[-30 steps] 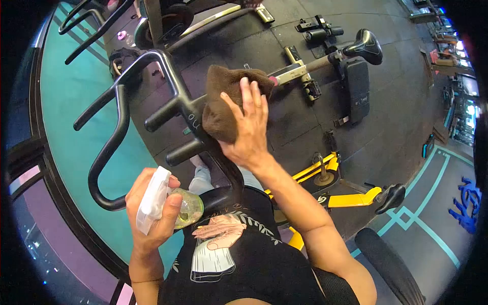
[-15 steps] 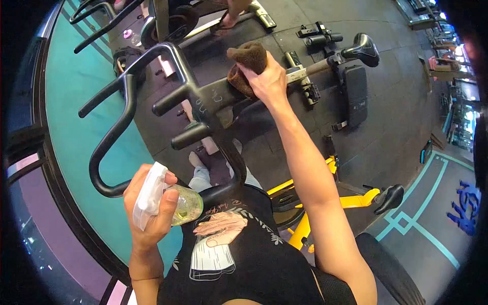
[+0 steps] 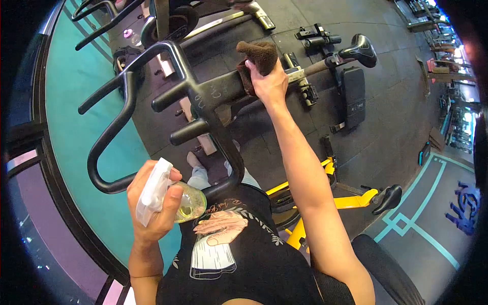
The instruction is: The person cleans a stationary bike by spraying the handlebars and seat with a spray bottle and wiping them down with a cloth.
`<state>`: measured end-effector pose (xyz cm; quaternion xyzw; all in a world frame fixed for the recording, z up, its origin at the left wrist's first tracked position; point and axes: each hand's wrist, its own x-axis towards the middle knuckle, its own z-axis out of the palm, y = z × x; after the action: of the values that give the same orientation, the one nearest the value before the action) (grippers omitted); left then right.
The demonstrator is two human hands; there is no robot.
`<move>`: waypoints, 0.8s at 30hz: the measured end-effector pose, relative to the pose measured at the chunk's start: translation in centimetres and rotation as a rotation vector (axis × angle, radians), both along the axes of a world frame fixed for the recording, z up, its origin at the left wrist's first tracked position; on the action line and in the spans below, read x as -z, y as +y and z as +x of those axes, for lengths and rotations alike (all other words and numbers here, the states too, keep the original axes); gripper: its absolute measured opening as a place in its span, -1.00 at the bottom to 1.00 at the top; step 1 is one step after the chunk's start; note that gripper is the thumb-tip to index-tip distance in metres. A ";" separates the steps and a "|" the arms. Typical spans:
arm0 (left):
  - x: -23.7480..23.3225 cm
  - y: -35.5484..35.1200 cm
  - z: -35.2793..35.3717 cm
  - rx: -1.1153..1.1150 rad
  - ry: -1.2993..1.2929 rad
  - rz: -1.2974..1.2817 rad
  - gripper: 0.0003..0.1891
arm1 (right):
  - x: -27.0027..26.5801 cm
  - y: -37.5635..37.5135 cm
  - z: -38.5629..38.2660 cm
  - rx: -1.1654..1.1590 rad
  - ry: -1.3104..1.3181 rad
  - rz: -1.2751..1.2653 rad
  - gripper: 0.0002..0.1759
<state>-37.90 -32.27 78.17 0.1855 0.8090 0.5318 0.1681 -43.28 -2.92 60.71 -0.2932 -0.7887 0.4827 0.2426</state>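
My left hand [image 3: 152, 203] is closed around the neck of a spray bottle [image 3: 191, 203] with a white trigger head and a clear, greenish body. The bottle is beside the lower end of the black handlebar [image 3: 96, 147] of an exercise bike. My right hand [image 3: 269, 84] is wrapped round a bunched brown cloth [image 3: 260, 55] on the bike's dark frame bar [image 3: 221, 91], which has faint pale writing on it. Farther along that bar is the black saddle [image 3: 360, 50]. Parts of the cloth are hidden under my fingers.
A yellow bike frame [image 3: 351, 202] with a black saddle [image 3: 387, 200] stands close on my right. Another black handlebar [image 3: 104, 23] is at the upper left, near a bottle with a pink cap [image 3: 128, 34]. A black padded piece [image 3: 354, 94] lies beyond the near saddle.
My right hand and the brown cloth have slid slightly right along the bar, toward the saddle. My left hand holds the bottle almost where it was. Another person's hand at the top has moved.
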 end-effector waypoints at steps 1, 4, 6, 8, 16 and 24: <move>-0.1 0.0 0.2 0.003 0.002 0.004 -0.74 | 0.2 0.1 0.1 0.010 -0.015 -0.023 -0.46; 0.0 -0.4 -0.2 -0.026 0.002 0.003 -0.74 | 0.6 -1.4 1.9 -0.123 0.041 0.100 -0.30; 0.3 -0.7 0.0 -0.008 -0.002 -0.010 -0.74 | 1.1 -2.5 3.6 -0.221 0.145 0.120 -0.05; 0.3 -0.5 -0.3 0.005 -0.012 -0.025 -0.74 | 1.2 -2.3 3.1 -0.165 0.087 0.031 -0.06; -0.4 0.5 -1.0 -0.015 0.002 -0.025 -0.73 | 0.2 1.1 -0.5 0.001 -0.092 -0.044 -0.44; 0.4 0.0 -1.8 -0.001 0.018 -0.043 -0.70 | -0.5 -2.5 1.5 -0.280 0.352 -0.131 -0.32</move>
<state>-39.67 -32.25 77.75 0.1863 0.8218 0.5127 0.1648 -41.75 -5.44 61.17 -0.1072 -0.7342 0.6056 0.2876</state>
